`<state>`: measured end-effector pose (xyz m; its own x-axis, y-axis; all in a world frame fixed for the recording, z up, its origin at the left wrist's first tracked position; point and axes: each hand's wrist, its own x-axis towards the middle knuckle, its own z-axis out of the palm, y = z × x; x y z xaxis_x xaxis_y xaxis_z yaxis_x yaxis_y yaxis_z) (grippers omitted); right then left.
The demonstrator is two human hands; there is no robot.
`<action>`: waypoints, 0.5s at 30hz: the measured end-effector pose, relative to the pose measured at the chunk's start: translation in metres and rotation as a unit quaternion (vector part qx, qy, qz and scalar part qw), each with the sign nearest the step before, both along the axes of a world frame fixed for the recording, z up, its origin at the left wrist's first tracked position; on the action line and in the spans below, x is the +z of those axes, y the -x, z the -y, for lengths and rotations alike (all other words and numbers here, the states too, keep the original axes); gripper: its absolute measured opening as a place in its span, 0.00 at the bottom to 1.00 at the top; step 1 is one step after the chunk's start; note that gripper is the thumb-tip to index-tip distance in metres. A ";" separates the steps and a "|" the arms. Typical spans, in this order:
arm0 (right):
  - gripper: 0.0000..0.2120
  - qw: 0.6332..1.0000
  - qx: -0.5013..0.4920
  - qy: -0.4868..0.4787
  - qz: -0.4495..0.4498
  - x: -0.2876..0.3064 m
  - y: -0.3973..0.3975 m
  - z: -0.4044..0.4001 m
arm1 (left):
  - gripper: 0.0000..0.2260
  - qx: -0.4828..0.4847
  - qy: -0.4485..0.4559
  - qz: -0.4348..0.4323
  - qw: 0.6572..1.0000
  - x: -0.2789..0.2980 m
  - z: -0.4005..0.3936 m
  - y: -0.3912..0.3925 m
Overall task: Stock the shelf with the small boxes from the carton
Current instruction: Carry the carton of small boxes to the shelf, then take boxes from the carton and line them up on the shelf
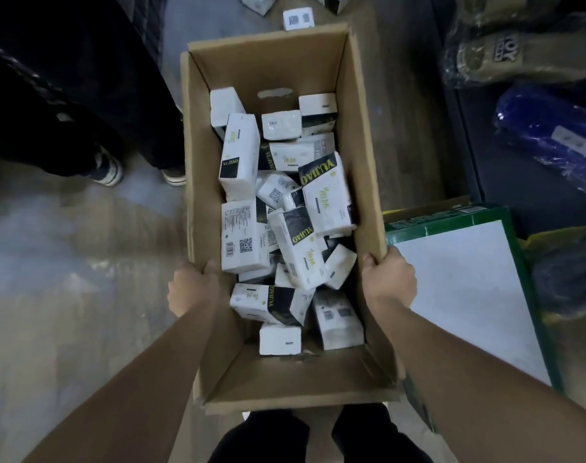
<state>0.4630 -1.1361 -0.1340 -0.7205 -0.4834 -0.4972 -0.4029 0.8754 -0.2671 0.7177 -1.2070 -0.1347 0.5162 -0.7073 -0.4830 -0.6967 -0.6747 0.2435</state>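
The left hand [189, 289] and right hand [390, 279] each grip a long side rim of the open brown cardboard carton [361, 135], balancing it for carrying. Small white-and-black boxes [284, 212] lie jumbled inside; no shelf is identifiable.

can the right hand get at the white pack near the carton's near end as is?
Probably not right now: the right hand grips the carton wall, as does the left hand. The white pack lies uncovered on top, so once that grip lets go the way looks free.
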 end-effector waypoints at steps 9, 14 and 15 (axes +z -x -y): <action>0.40 0.991 0.096 0.091 0.019 0.096 -0.007 0.008 | 0.34 -0.136 0.050 -0.079 0.986 0.092 0.009 0.019; 0.31 0.974 0.140 0.149 0.100 0.227 -0.015 0.041 | 0.30 -0.148 0.077 -0.169 0.971 0.216 0.023 0.045; 0.30 0.971 0.155 0.150 0.106 0.256 -0.018 0.048 | 0.30 -0.154 0.090 -0.175 0.968 0.244 0.027 0.050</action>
<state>0.4810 -1.1839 0.1219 -0.4151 -0.8064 -0.4212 -0.5425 0.5911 -0.5969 0.6680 -1.2340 0.1089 0.0943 -0.8910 -0.4441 -0.7117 -0.3723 0.5957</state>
